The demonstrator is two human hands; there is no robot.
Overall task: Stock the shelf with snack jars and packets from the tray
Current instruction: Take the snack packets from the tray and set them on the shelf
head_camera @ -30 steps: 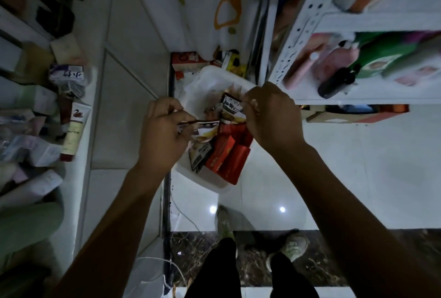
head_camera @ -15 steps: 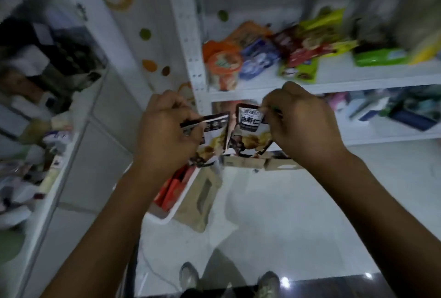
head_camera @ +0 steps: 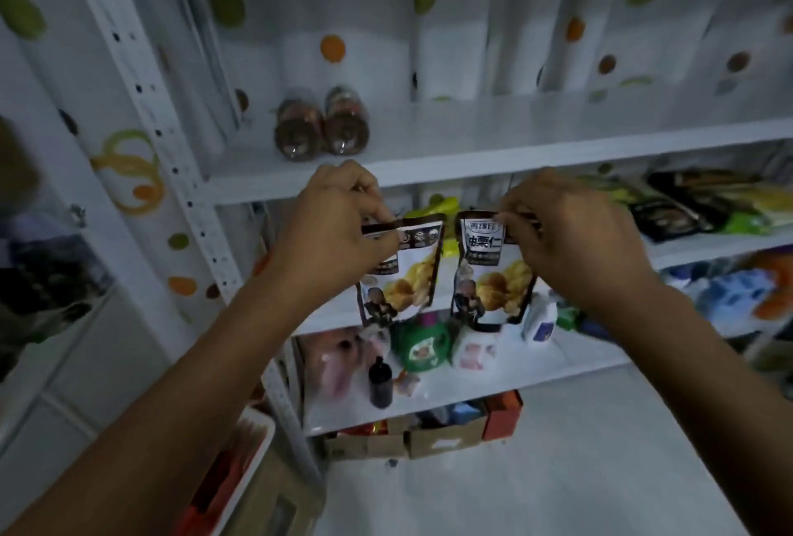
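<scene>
My left hand (head_camera: 330, 231) pinches the top edge of a dark snack packet (head_camera: 403, 278) with a yellow picture. My right hand (head_camera: 575, 235) pinches the top of a matching packet (head_camera: 493, 278) beside it. Both packets hang upright in front of the white shelf unit, just below its upper board (head_camera: 515, 140). Two jars (head_camera: 322, 123) of dark snacks lie on that upper board at the left. The white tray (head_camera: 253, 449) with red packets sits low at the bottom left, partly behind my left forearm.
The shelf's perforated upright (head_camera: 171, 149) runs down the left. The second board holds green, yellow and dark packets (head_camera: 686, 209). A lower board carries bottles (head_camera: 425, 342) and a small black bottle (head_camera: 379, 381). Cardboard boxes (head_camera: 429, 432) stand on the floor under the unit.
Both hands lifted the two packets out of the tray and up in front of the shelves. My view swung from the floor up to the upper boards.
</scene>
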